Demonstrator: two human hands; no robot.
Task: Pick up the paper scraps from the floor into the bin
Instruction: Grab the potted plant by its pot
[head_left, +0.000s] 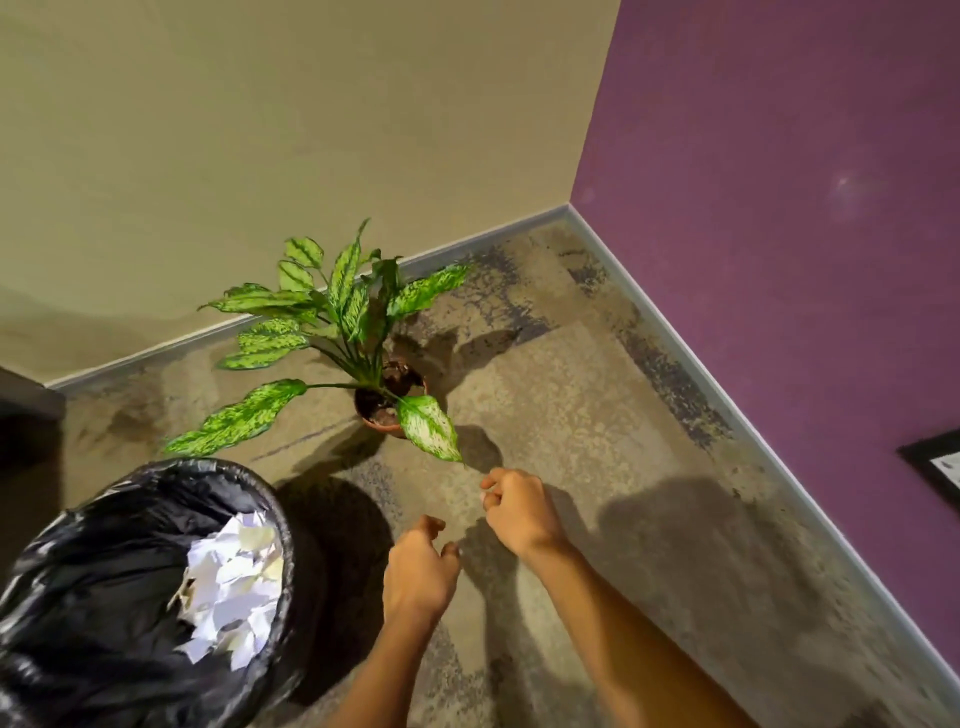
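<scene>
A round bin (93, 525) lined with a black plastic bag stands at the lower left. Several white paper scraps (231, 582) lie piled inside it. My left hand (418, 569) hovers over the floor just right of the bin, fingers loosely curled, nothing visible in it. My right hand (517, 512) is a little farther forward and right, fingers also curled with nothing seen in them, close to the tip of a plant leaf. No paper scraps show on the visible carpet.
A potted plant (387, 405) with long green mottled leaves stands on the carpet near the corner. A beige wall (260, 130) and a purple wall (779, 208) meet behind it. A dark framed item (935, 462) leans at the right edge; dark furniture (26, 400) sits far left.
</scene>
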